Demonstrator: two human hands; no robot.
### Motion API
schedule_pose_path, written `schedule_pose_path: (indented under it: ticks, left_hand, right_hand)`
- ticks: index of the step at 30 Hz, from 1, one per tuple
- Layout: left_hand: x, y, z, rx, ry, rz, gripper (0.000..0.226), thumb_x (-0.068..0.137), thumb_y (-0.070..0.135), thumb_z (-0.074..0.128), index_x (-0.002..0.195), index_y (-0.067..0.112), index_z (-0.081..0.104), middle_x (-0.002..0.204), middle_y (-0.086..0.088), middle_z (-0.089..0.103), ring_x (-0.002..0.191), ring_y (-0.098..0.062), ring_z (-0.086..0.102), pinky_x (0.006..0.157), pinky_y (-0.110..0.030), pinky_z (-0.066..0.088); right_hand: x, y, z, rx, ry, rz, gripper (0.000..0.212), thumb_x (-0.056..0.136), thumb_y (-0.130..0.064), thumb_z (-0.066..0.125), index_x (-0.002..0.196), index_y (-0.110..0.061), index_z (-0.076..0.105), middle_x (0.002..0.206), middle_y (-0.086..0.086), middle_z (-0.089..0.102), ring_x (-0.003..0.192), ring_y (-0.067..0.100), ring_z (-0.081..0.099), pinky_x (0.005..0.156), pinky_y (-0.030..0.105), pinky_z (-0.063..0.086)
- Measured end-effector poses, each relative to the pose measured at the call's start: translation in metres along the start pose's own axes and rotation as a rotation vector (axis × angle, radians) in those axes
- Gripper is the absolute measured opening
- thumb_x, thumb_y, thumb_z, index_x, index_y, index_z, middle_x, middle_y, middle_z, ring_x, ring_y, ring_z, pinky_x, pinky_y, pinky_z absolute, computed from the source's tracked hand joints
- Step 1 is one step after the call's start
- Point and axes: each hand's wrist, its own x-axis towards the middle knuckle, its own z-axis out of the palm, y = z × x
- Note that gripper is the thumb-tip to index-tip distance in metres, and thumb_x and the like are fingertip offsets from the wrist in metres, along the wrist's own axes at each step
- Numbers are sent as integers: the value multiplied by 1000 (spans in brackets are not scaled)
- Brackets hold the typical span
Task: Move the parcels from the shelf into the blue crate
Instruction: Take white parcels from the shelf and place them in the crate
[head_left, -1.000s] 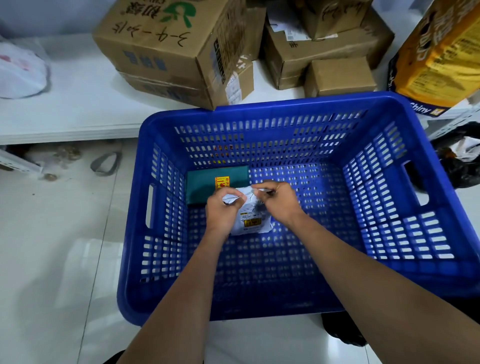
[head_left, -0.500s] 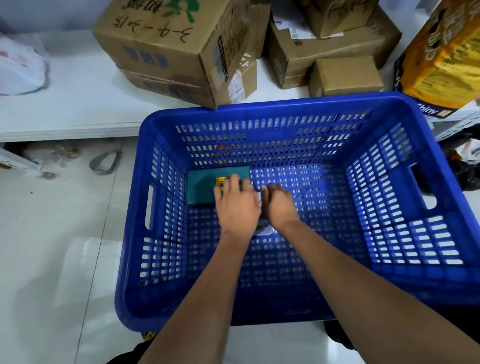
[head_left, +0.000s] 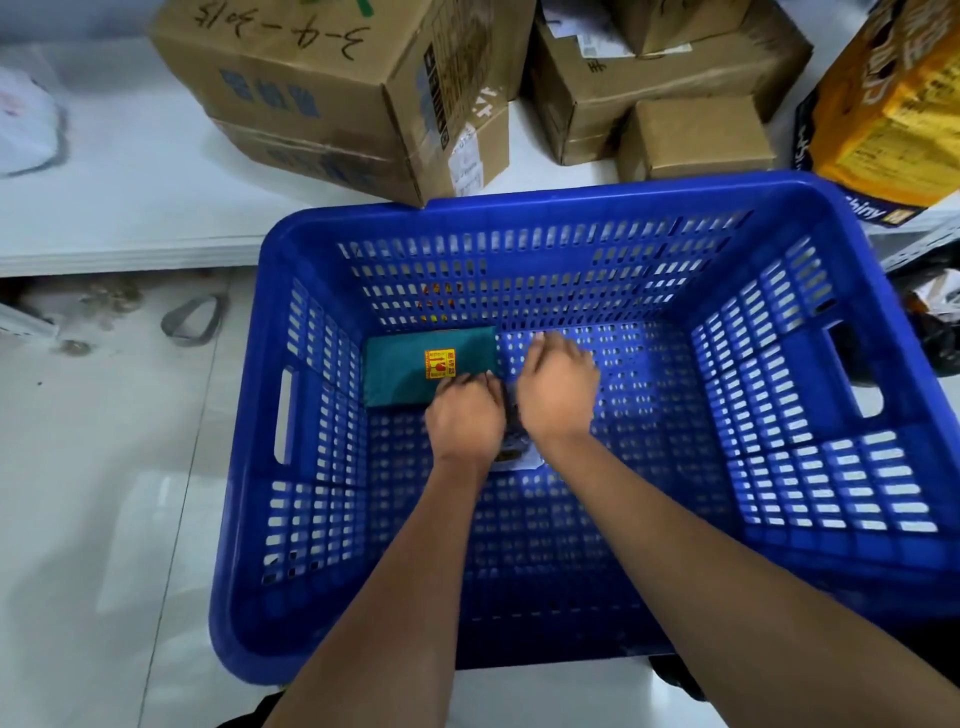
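Both hands are down inside the blue crate (head_left: 883, 597), side by side: left hand (head_left: 465, 418) and right hand (head_left: 556, 389) lie palm-down with fingers fairly straight on a small white parcel (head_left: 511, 457), almost fully hidden, only its near edge showing. Teal parcel (head_left: 415, 371) with a yellow sticker lies flat on the crate floor, just left of the hands, left fingertips at its edge. Cardboard boxes (head_left: 332, 98) sit on the white shelf (head_left: 130, 208) behind the crate.
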Motion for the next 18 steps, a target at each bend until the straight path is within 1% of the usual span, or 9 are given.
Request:
schedule_pose_path:
  ticks: [1,2,3,4,7,9,12,15,18]
  left_hand:
    - [-1,1,-2,14,-13,7,30,99,26,43,95,12,69,100,-7,69,105,-26,58,74,-35,47]
    - [-2,2,-5,32,-28,16,24,97,25,48,100,13,68,103,-6,69,107,-25,57,74,-34,46]
    - [-3,2,-6,50,-53,16,22,95,26,51,104,14,66,105,-5,68,108,-24,57,73,-33,45]
    - [-3,1,-7,57,-68,11,21,95,27,52,105,14,65,105,-4,68,108,-23,57,72,-32,43]
    - [-1,0,-3,-4,-49,-15,21,94,25,50,93,15,68,99,-5,69,99,-25,60,70,-33,44]
    - [-1,-2,2,-77,-33,-52,29,95,27,47,78,14,67,86,-8,69,87,-29,62,64,-33,41]
    - [0,-5,7,-274,-1,-193,38,93,27,49,59,11,51,60,-10,56,63,-33,54,55,-31,31]
    - [2,-7,7,-569,-18,-455,32,90,23,55,63,7,54,61,-14,55,65,-32,51,58,-30,32]
    - [-1,-9,8,-829,-69,-649,28,91,23,54,70,7,63,73,-11,65,79,-34,62,66,-31,43]
  right_hand:
    - [-4,-7,0,-76,29,-183,44,104,-33,26,99,-7,62,95,13,66,92,33,60,88,44,47]
    - [-7,-13,2,-118,-23,-317,46,104,-34,24,98,-9,62,91,12,67,90,31,61,87,43,48]
    - [-10,-17,3,-133,-108,-377,49,104,-38,22,96,-11,62,84,10,66,84,30,62,83,43,51]
    - [-11,-18,5,-143,-191,-373,53,104,-42,20,91,-12,62,75,9,64,75,29,62,75,42,54]
    - [-1,-8,8,-176,-335,-222,61,103,-47,19,73,-13,60,61,6,56,62,28,58,58,36,51]
    - [6,-1,11,-230,-373,-179,57,104,-43,21,76,-12,60,62,5,53,62,27,55,54,32,44]
    - [9,6,16,-167,-414,-59,50,103,-37,26,86,-8,62,66,6,55,63,27,55,53,32,42]
    - [9,9,15,114,-391,250,49,101,-38,33,89,-3,65,85,16,66,79,35,63,72,41,54]
    - [9,16,17,380,-481,506,45,99,-31,34,114,-1,64,112,19,66,89,26,58,92,42,52]
